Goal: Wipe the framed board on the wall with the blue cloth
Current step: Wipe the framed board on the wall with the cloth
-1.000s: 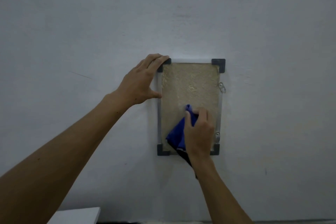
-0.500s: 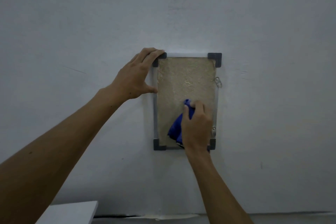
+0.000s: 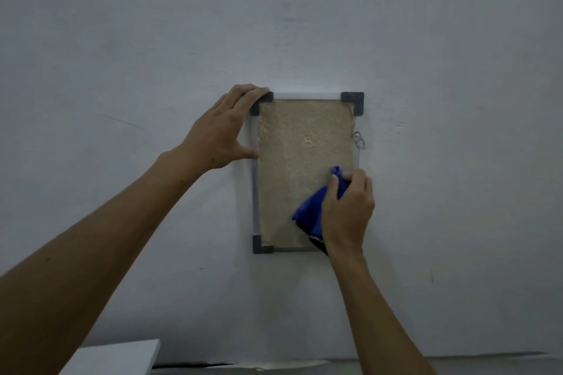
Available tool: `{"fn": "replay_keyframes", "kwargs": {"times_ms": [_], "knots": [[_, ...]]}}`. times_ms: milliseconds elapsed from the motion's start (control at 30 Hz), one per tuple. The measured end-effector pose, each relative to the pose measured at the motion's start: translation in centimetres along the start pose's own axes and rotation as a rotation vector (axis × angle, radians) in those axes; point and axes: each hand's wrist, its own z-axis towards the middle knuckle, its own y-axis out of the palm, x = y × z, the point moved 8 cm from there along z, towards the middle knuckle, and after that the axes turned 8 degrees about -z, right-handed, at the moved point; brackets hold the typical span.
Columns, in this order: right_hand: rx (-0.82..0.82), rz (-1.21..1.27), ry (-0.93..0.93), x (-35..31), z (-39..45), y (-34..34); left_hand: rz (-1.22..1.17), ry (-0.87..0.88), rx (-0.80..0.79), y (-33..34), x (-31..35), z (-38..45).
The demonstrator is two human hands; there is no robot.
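A framed board [image 3: 301,146] with a rough beige face, a thin pale frame and dark grey corner pieces hangs upright on the wall. My left hand [image 3: 222,134] grips its upper left edge, fingers over the top left corner and thumb against the left side. My right hand [image 3: 347,210] presses a bunched blue cloth [image 3: 310,213] against the board's lower right part. The hand covers the lower right corner. A dark edge of the cloth hangs down beside my wrist.
The pale grey wall [image 3: 304,24] fills most of the view. A small metal hook [image 3: 359,140] sticks out at the board's right edge. A white surface [image 3: 115,356] shows at the bottom left, and the floor line [image 3: 396,358] runs along the bottom.
My right hand with the blue cloth has slid to the right across the lower board, reaching its right edge. My left hand has kept its hold on the upper left corner.
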Motion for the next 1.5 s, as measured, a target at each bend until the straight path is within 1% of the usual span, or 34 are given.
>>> {"fn": "replay_keyframes", "kwargs": {"times_ms": [67, 100, 233, 300, 400, 533, 600, 667, 767, 833, 900, 1000, 1067, 1133, 1167, 1233, 1333, 1400, 1433, 1500], "knots": [[-0.035, -0.015, -0.017, -1.1, -0.6, 0.9, -0.002, -0.006, 0.001, 0.0, 0.0, 0.0], [-0.073, -0.025, -0.056, -2.2, -1.0, 1.7, -0.001, -0.011, -0.002, 0.0, 0.1, 0.0], [-0.321, -0.024, -0.346, -6.8, -2.9, 5.1, 0.011, -0.015, -0.007, 0.1, 0.2, 0.0], [-0.343, -0.028, -0.412, -7.0, -2.9, 5.1, 0.013, -0.012, -0.01, 0.1, 0.1, 0.0], [-0.266, -0.083, -0.339, -4.5, -1.5, 3.3, 0.011, -0.013, -0.01, 0.0, 0.1, 0.0], [-0.104, -0.086, -0.031, 0.5, 0.3, 0.1, -0.004, -0.01, -0.009, 0.0, 0.3, -0.1], [-0.062, -0.09, 0.017, 1.0, 0.1, -0.4, -0.008, -0.02, -0.005, 0.1, 0.3, -0.2], [-0.091, -0.074, -0.044, -0.6, -0.9, 0.5, 0.001, -0.027, -0.007, 0.3, 0.4, -0.2], [-0.27, -0.063, -0.293, -4.5, -3.6, 3.5, 0.021, -0.031, -0.012, 0.4, 0.3, -0.1], [-0.336, -0.056, -0.394, -5.3, -4.4, 4.6, 0.025, -0.033, -0.017, 0.4, 0.2, -0.1], [-0.326, -0.067, -0.383, -4.2, -3.9, 4.3, 0.022, -0.036, -0.018, 0.4, 0.1, -0.1], [-0.197, -0.103, -0.203, -0.5, -1.8, 1.8, 0.016, -0.035, -0.014, 0.5, 0.1, -0.1], [-0.104, -0.083, -0.084, 1.6, -0.9, 0.1, 0.013, -0.043, -0.014, 0.4, 0.0, -0.1], [-0.056, -0.09, -0.021, 2.2, -0.8, -0.5, 0.01, -0.047, -0.014, 0.4, 0.1, -0.1], [-0.057, -0.091, -0.014, 1.9, -1.0, -0.2, 0.01, -0.048, -0.015, 0.4, 0.2, -0.1], [-0.101, -0.083, -0.067, 0.3, -1.8, 0.9, 0.018, -0.05, -0.015, 0.4, 0.2, -0.1], [-0.233, -0.103, -0.248, -2.4, -3.0, 3.0, 0.02, -0.051, -0.011, 0.4, 0.1, -0.1], [-0.288, -0.107, -0.353, -3.0, -3.0, 3.3, 0.02, -0.043, -0.01, 0.4, 0.1, -0.1], [-0.283, -0.101, -0.364, -2.7, -2.6, 2.9, 0.019, -0.038, -0.01, 0.4, 0.1, -0.1], [-0.209, -0.086, -0.273, -0.7, -1.1, 1.3, 0.015, -0.032, -0.005, 0.4, 0.1, -0.1]]}}
